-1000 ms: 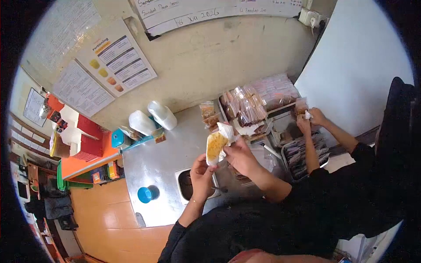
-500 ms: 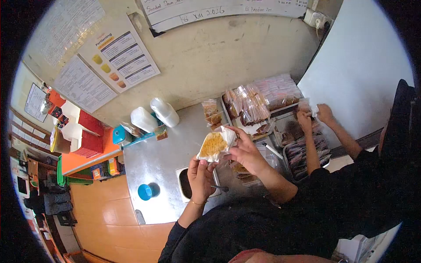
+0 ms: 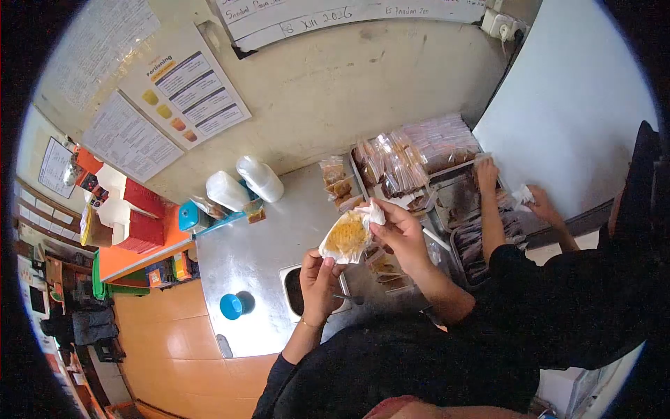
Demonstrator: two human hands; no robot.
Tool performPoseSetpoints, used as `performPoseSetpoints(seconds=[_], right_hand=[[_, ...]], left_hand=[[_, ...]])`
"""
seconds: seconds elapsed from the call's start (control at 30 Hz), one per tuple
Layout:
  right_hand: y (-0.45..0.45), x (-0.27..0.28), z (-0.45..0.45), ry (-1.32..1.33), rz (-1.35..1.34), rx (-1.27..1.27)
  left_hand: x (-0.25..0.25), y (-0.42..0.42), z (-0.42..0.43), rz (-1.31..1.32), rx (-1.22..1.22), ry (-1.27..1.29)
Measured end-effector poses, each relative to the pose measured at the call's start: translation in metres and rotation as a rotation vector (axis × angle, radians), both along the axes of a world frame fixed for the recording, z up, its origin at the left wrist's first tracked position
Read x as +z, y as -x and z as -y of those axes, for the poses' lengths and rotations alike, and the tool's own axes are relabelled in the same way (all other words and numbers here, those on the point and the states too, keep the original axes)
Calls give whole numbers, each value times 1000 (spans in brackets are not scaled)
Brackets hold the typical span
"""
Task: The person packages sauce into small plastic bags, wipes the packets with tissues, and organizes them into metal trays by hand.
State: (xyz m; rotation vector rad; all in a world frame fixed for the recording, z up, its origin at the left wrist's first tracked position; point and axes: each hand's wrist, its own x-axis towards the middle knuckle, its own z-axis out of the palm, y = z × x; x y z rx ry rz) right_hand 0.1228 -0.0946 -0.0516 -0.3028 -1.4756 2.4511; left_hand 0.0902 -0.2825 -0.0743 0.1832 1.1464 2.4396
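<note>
Over the steel table, both my hands hold up a small plastic sachet (image 3: 344, 237) with a yellow-orange filling, and a crumpled white tissue (image 3: 373, 211) lies against it. My left hand (image 3: 319, 285) is closed on the sachet's lower left corner, thumb in front. At the upper right, my right hand (image 3: 399, 236) pinches the tissue on the sachet's edge. Below the sachet, a steel container (image 3: 285, 271) with dark contents is partly covered by my left wrist. Filled sachets (image 3: 391, 271) lie behind my right forearm.
On the right, a co-worker's hands (image 3: 487, 174) handle a sachet and a white tissue (image 3: 521, 196) over trays of stacked sachets (image 3: 392, 164). A blue cup (image 3: 231, 306) stands on the table (image 3: 251, 241). White plastic tubs (image 3: 259, 179) and more sachets (image 3: 333, 176) are near the wall.
My right hand has shifted slightly right and down with the tissue, now pulled out from its bunched shape along the sachet's edge. The co-worker's two hands have moved apart.
</note>
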Motion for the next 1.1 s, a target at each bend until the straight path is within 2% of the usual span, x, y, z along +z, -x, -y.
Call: performPoseSetpoints(seconds=[0.07, 0.1, 0.17, 0.2, 0.27, 0.37, 0.5, 0.57, 0.63, 0.7, 0.8, 0.93, 1.0, 1.1], right_hand=[[1, 3, 2, -338, -204, -106], [-1, 7, 4, -338, -203, -106], [-6, 17, 7, -645, -209, -179], [-6, 20, 7, -645, -209, -178], [-8, 25, 5, -982, -313, -228], [-11, 29, 6, -1126, -378, -241], [-16, 36, 11, -1102, -345, -250], [-17, 45, 8, -1061, -396, -113], [-19, 42, 2, -1020, -389, -52], [-21, 36, -1, -981, -380, 5], [-19, 26, -3, -633, -376, 55], [-16, 32, -2, -494, -305, 34], [-13, 47, 1, -164, -267, 117], [-12, 44, -8, -209, -209, 229]], left_hand=[[0, 0, 1, -4, 8, 30], [-1, 1, 3, -35, -11, 12], [2, 0, 4, -65, -31, -5], [8, -1, 4, -89, -10, 66], [13, -3, 5, -112, 13, 139], [16, -6, 3, -170, 41, 128], [24, -5, 0, -217, 141, 168], [24, -2, -1, -213, 172, 179], [23, 2, -1, -327, 261, 252], [31, 2, -1, -325, 251, 278], [35, 2, -2, -364, 255, 314], [40, 1, 1, -483, 188, 358], [49, -1, 0, -505, 157, 361], [50, -1, 0, -552, 102, 355]])
